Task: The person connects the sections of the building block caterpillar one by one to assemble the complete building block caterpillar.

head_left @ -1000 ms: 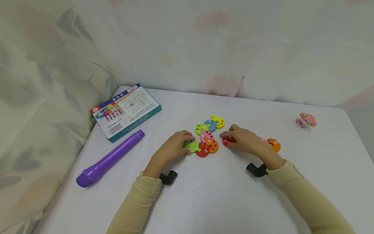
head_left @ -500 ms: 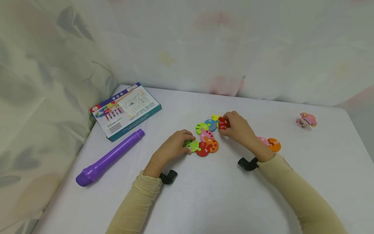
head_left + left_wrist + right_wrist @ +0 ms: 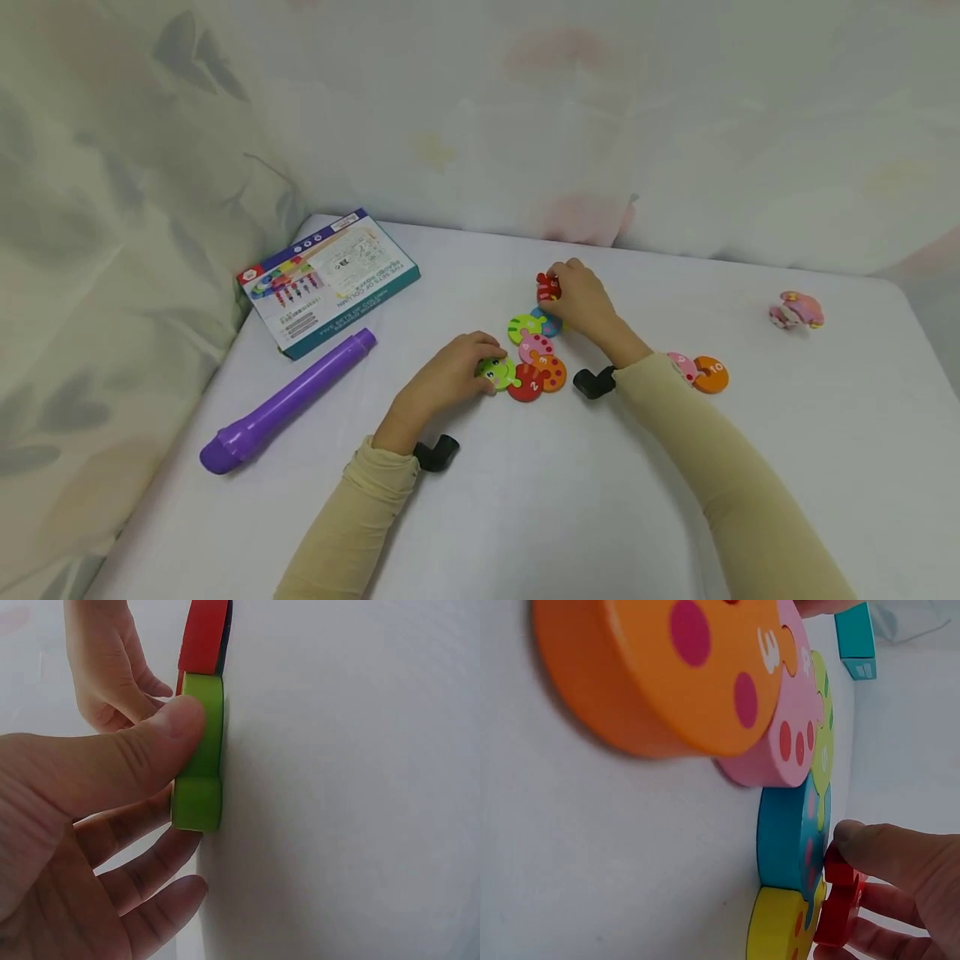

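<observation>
Right grip (image 3: 583,298) pinching the red caterpillar piece (image 3: 547,287) near the blue (image 3: 787,840) and yellow pieces (image 3: 774,926), contact unclear; left grip (image 3: 447,373) pinching the green face piece (image 3: 498,374) on the worktop (image 3: 525,500); pieces probably light, stiff, smooth and sturdy, best held by opposite edges

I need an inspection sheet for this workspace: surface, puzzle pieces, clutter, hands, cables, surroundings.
Surface: flat white table.
Job's things: smiling round green head piece, round red 2 piece, orange 3 piece, pink 4 piece, lime striped piece, blue piece and yellow spotted piece form a chain; separate pink piece and orange 10 piece lie apart.
Clutter: flat rectangular printed box, purple plastic microphone-shaped toy, small pink toy figure.
Grippers: left hand grips the head piece; right hand pinches a loose round red piece near the chain's far end.
Cables: nothing seen.
Surroundings: pale floral cloth behind and leftward.
</observation>
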Tool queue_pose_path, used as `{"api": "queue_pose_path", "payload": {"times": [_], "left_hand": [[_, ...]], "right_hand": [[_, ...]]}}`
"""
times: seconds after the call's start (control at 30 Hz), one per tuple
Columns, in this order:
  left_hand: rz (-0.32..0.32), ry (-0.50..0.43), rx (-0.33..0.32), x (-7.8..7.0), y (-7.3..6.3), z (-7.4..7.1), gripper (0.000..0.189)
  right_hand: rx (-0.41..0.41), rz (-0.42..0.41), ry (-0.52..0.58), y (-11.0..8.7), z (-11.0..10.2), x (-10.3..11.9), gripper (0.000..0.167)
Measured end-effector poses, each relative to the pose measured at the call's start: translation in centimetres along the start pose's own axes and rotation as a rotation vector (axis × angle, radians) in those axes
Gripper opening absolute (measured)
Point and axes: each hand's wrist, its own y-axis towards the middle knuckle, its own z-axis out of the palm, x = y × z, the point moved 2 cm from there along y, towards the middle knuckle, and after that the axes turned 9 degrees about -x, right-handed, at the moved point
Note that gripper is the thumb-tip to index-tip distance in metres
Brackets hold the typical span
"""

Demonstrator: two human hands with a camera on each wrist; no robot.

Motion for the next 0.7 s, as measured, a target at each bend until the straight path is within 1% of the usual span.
{"api": "queue_pose_path", "payload": {"times": [0.2,0.4,0.57,0.7], "left_hand": [[-0.007,0.002,-0.003,-0.2,-0.1,-0.2,0.049],[-0.011,0.000,-0.008,-0.1,-0.1,-0.2,0.049],[-0.007,-0.002,-0.008,-0.1,-0.1,-0.1,0.049],[-0.010,-0.006,-0.006,-0.2,0.0,-0.1,0.049]], "right_hand": [[-0.004,0.022,-0.007,0.6,0.1,-0.2,0.049],[-0.007,0.008,-0.003,1.1,0.2,0.0,0.047],[0.031,0.001,-0.022,1.2,0.0,0.2,0.047],[0.066,0.015,-0.020,1.1,-0.2,0.2,0.047]]}}
